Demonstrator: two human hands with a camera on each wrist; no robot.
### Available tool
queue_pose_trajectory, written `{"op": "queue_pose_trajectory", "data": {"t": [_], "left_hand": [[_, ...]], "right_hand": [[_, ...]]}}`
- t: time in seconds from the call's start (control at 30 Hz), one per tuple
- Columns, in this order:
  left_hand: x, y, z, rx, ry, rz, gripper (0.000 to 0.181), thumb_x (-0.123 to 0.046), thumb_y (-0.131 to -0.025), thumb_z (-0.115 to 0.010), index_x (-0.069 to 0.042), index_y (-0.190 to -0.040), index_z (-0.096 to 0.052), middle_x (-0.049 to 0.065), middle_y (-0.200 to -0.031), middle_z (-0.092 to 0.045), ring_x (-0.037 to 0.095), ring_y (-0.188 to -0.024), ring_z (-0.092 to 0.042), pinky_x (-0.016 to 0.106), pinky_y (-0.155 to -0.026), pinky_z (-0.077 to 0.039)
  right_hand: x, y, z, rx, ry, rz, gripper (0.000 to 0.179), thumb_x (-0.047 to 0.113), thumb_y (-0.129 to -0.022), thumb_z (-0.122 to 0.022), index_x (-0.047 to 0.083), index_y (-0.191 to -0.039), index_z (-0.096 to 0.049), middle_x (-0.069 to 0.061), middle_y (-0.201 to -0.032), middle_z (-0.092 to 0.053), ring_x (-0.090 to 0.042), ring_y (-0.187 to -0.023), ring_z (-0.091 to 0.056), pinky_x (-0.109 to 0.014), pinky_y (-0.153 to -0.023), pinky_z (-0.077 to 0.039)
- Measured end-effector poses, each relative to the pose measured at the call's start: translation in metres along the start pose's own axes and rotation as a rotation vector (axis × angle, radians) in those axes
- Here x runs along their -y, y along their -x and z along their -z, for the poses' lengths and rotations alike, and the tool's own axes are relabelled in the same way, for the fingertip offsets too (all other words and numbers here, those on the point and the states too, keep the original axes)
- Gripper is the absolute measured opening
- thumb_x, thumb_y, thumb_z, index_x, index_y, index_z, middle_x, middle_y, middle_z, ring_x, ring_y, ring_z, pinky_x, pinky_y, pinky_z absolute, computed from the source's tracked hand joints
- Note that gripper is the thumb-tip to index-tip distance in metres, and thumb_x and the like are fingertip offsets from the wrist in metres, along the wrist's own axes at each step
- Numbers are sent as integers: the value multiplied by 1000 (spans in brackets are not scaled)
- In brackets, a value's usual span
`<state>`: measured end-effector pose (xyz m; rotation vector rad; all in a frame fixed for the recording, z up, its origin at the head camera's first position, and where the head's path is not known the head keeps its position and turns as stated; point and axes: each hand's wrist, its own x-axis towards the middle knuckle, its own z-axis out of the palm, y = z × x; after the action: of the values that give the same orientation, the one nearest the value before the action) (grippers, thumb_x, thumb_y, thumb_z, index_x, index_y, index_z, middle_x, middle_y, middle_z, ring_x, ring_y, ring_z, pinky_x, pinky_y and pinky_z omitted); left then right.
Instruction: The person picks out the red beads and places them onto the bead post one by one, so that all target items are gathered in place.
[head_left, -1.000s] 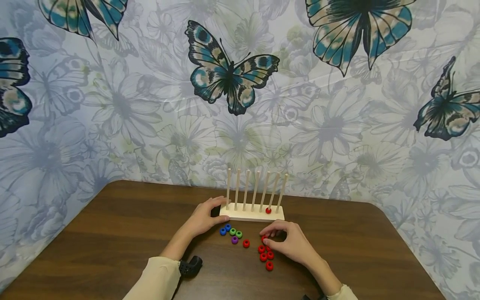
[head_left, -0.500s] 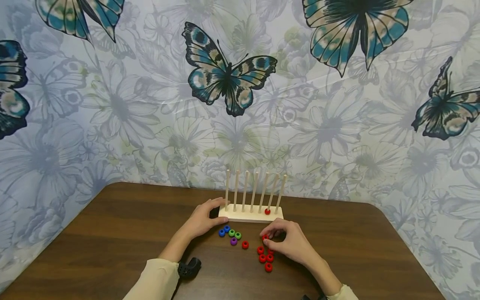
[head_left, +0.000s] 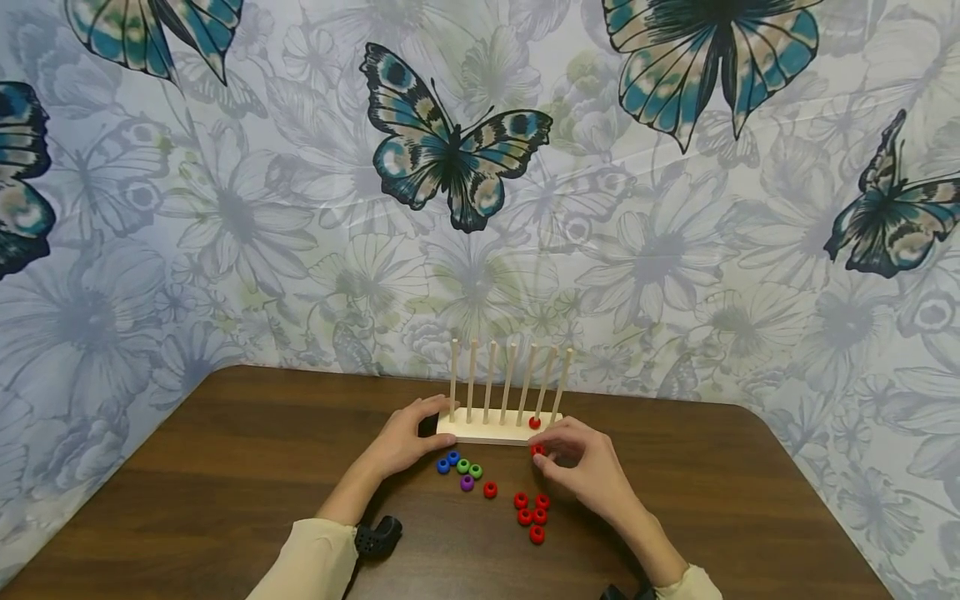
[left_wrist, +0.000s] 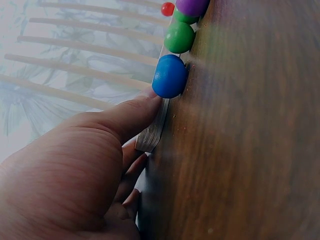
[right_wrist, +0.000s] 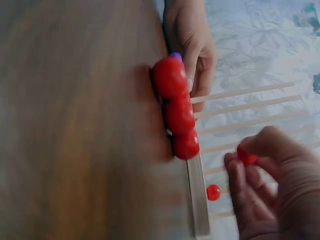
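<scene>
A pale wooden peg board (head_left: 480, 429) with a row of several upright pegs stands toward the back of the table. One red bead (head_left: 535, 422) sits at the base of the second peg from the right. My left hand (head_left: 401, 437) grips the board's left end, thumb along the front edge and fingers behind. Between thumb and fingertips, my right hand (head_left: 588, 458) pinches another red bead (right_wrist: 246, 154), raised in front of the board's right part. In the left wrist view, a blue bead (left_wrist: 170, 76) lies by the left thumb.
Before the board lie blue beads (head_left: 443, 467), green beads (head_left: 476, 472), a purple bead (head_left: 467, 483) and a lone red bead (head_left: 491, 490). Several red beads (head_left: 524, 517) cluster nearer the front of the brown table (head_left: 225, 467). A butterfly-patterned cloth (head_left: 300, 250) hangs behind.
My right hand has lifted the pinched red bead away from the cluster, up toward the board's front right. The left hand keeps its grip on the board.
</scene>
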<state>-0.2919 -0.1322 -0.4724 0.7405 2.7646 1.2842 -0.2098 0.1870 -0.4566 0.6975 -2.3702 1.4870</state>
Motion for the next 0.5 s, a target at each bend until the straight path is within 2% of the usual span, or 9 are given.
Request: {"op": "queue_pose_trajectory", "data": {"t": [0.13,0.27,0.4,0.5], "left_hand": [[0,0,-1,-3,1,-7,54,-29,-95,-81,-9,-142,-66,22,-158,-51,54,-151,-35,74,-122,-21],[0,0,-1,-6,4,-11,52,-28,-95,-81,-9,-141,-67,22,-157,-52,53,-151,-36,74,-123,-21],[0,0,-1,-6,2,-3,54,-29,-95,-81,-8,-142,-66,22,-158,-51,54,-152,-34,73,-123,-23],[0,0,0,-3,2,5,55,-29,-95,-81,-8,-143,-65,21,-159,-50,54,-152,-34,73,-122,-24]], "right_hand": [[12,-8,6,-52,-24,39,17,4,-93,-80,10,-110,-81,-5,-109,-73,-19,-92,-74,-34,-80,-65],[28,-18,15,-125,22,58,19,7,-94,-80,15,-112,-81,-4,-109,-72,-17,-93,-73,-31,-81,-64],[43,-32,25,-226,69,99,20,5,-94,-80,10,-113,-81,-4,-108,-71,-18,-92,-74,-27,-82,-64],[51,-44,31,-296,64,135,21,1,-93,-78,9,-113,-81,-6,-107,-70,-20,-92,-74,-25,-81,-64]]}}
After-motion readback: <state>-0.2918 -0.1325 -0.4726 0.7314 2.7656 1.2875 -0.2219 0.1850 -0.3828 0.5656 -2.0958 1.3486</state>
